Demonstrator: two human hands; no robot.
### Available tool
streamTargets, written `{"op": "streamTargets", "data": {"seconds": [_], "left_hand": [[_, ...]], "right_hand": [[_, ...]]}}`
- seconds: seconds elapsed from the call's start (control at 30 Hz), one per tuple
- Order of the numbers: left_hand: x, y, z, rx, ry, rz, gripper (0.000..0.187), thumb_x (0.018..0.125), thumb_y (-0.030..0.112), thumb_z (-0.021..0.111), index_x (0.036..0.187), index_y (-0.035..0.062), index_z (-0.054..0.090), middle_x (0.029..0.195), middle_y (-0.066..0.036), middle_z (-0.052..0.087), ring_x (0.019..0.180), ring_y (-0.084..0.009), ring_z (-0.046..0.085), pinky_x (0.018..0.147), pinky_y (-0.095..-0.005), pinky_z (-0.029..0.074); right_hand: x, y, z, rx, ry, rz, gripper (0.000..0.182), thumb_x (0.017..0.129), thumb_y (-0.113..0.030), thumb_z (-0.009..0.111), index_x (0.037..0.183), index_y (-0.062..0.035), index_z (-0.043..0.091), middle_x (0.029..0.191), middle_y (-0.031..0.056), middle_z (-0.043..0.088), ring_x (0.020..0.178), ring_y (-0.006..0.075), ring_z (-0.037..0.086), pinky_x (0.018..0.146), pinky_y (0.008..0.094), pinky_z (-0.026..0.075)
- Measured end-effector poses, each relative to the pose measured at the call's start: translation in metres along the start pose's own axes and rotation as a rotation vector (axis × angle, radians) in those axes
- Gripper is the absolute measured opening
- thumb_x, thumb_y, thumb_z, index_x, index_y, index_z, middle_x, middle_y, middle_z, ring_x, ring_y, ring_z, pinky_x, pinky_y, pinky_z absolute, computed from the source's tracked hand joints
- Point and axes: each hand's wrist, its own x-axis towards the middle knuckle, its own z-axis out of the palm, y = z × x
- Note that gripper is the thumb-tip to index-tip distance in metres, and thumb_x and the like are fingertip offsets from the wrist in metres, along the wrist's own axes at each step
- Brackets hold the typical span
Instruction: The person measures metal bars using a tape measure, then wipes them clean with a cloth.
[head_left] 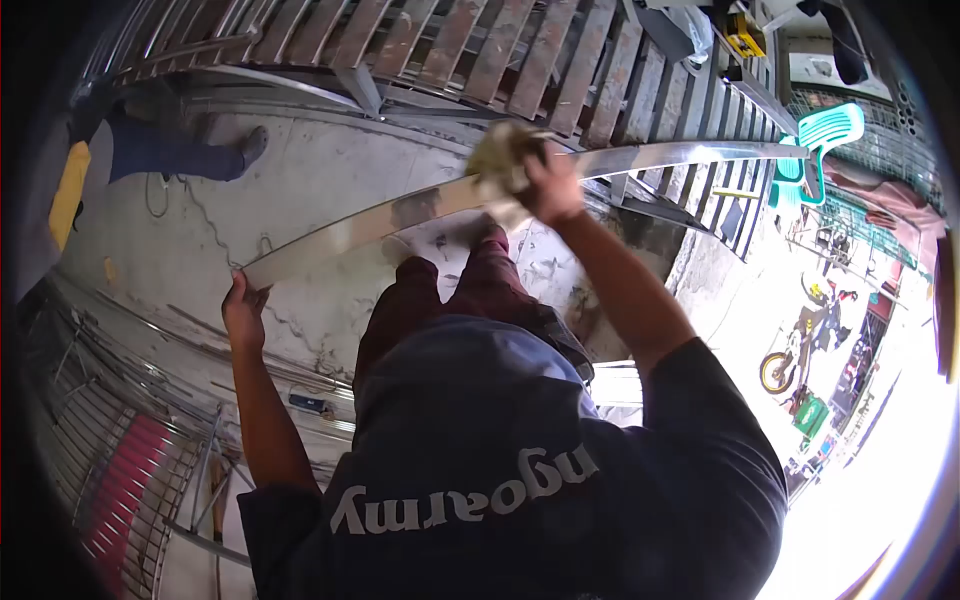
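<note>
Holding strip (345, 232), L hand (243, 314); rag (500, 163), R hand (553, 185); shirt (470, 415) txt "…ngoarmy"

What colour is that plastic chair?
The plastic chair is turquoise green; it shows best in the head view.

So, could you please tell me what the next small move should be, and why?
I'd probably slide the rag along the metal strip toward the left hand: the right hand holds the rag against the strip, a darker patch lies between the hands, and the left hand grips the near end.
</note>
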Motion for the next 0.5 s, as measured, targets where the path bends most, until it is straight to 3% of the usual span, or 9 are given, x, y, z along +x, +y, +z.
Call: {"op": "streamTargets", "data": {"seconds": [0.03, 0.13, 0.2, 0.3, 0.33, 0.4, 0.43, 0.47, 0.5], "left_hand": [[0.003, -0.002, 0.003, -0.029, -0.024, 0.028, 0.072, 0.109, 0.058, 0.054, 0.15, -0.0018, 0.053, 0.145, -0.012, 0.063, 0.133, -0.0266, 0.06, 0.115, -0.0434, 0.044], [0.0, 0.001, 0.015, -0.082, 0.041, 0.093, 0.068, 0.112, 0.053, 0.051, 0.143, -0.0068, 0.056, 0.141, -0.017, 0.065, 0.128, -0.0298, 0.065, 0.112, -0.0457, 0.05], [0.0, -0.001, 0.016, -0.179, 0.016, 0.068, 0.065, 0.112, 0.052, 0.05, 0.139, -0.0062, 0.059, 0.138, -0.016, 0.066, 0.127, -0.0289, 0.065, 0.112, -0.0457, 0.05], [0.003, -0.003, 0.017, -0.201, -0.02, 0.075, 0.059, 0.113, 0.05, 0.05, 0.137, -0.0026, 0.062, 0.131, -0.012, 0.069, 0.12, -0.027, 0.067, 0.105, -0.0439, 0.052], [0.005, -0.008, 0.014, -0.207, -0.013, 0.059, 0.057, 0.114, 0.049, 0.049, 0.136, -0.001, 0.063, 0.129, -0.01, 0.07, 0.117, -0.0257, 0.067, 0.103, -0.0423, 0.052], [0.012, -0.018, 0.006, -0.212, -0.011, 0.037, 0.053, 0.115, 0.048, 0.047, 0.135, 0.0024, 0.065, 0.126, -0.007, 0.071, 0.112, -0.023, 0.068, 0.097, -0.0392, 0.053], [0.007, -0.01, 0.008, -0.229, -0.037, 0.046, 0.051, 0.115, 0.047, 0.046, 0.135, 0.0038, 0.066, 0.124, -0.005, 0.071, 0.109, -0.021, 0.068, 0.095, -0.0372, 0.053], [-0.002, -0.001, 0.019, -0.258, -0.078, 0.053, 0.049, 0.115, 0.046, 0.046, 0.134, 0.0053, 0.066, 0.121, -0.003, 0.071, 0.107, -0.019, 0.068, 0.092, -0.0352, 0.052], [-0.01, 0.003, 0.023, -0.285, -0.107, 0.055, 0.048, 0.116, 0.045, 0.045, 0.134, 0.0068, 0.067, 0.119, -0.002, 0.072, 0.104, -0.017, 0.067, 0.089, -0.0332, 0.052]], "right_hand": [[-0.014, 0.049, -0.019, -0.07, 0.182, -0.035, 0.06, 0.082, -0.031, 0.086, 0.131, -0.007, 0.062, 0.126, 0.0234, 0.058, 0.114, 0.0459, 0.063, 0.089, 0.0506, 0.058], [-0.031, 0.115, -0.039, -0.291, 0.172, 0.097, 0.056, 0.092, -0.034, 0.08, 0.134, -0.004, 0.059, 0.127, 0.0259, 0.057, 0.112, 0.0476, 0.062, 0.093, 0.0551, 0.053], [-0.012, 0.042, -0.031, -0.305, 0.197, 0.276, 0.054, 0.093, -0.033, 0.079, 0.134, -0.0055, 0.058, 0.125, 0.0246, 0.057, 0.109, 0.0458, 0.062, 0.093, 0.0546, 0.052], [0.0, -0.071, 0.038, -0.068, -0.027, -0.03, 0.064, 0.075, -0.027, 0.082, 0.131, -0.0084, 0.059, 0.133, 0.0266, 0.049, 0.119, 0.0504, 0.054, 0.096, 0.0605, 0.048], [0.015, -0.134, 0.041, -0.048, -0.233, -0.047, 0.06, 0.078, -0.029, 0.079, 0.132, -0.0093, 0.059, 0.129, 0.0258, 0.05, 0.118, 0.0491, 0.054, 0.099, 0.0599, 0.046], [0.053, -0.24, 0.072, -0.008, -0.441, -0.238, 0.042, 0.09, -0.027, 0.069, 0.129, -0.0106, 0.062, 0.128, 0.0219, 0.053, 0.122, 0.0436, 0.056, 0.105, 0.0578, 0.045], [0.066, -0.283, 0.081, 0.019, -0.386, -0.334, 0.039, 0.093, -0.027, 0.065, 0.127, -0.0106, 0.064, 0.128, 0.0205, 0.055, 0.123, 0.042, 0.057, 0.108, 0.0591, 0.044], [0.083, -0.346, 0.105, -0.047, -0.233, -0.478, 0.035, 0.096, -0.023, 0.058, 0.127, -0.0093, 0.063, 0.131, 0.0248, 0.054, 0.126, 0.0484, 0.056, 0.102, 0.0647, 0.047], [0.087, -0.371, 0.114, -0.046, -0.187, -0.532, 0.034, 0.098, -0.024, 0.054, 0.128, -0.0112, 0.064, 0.129, 0.0236, 0.056, 0.127, 0.0491, 0.057, 0.102, 0.0663, 0.046]]}}
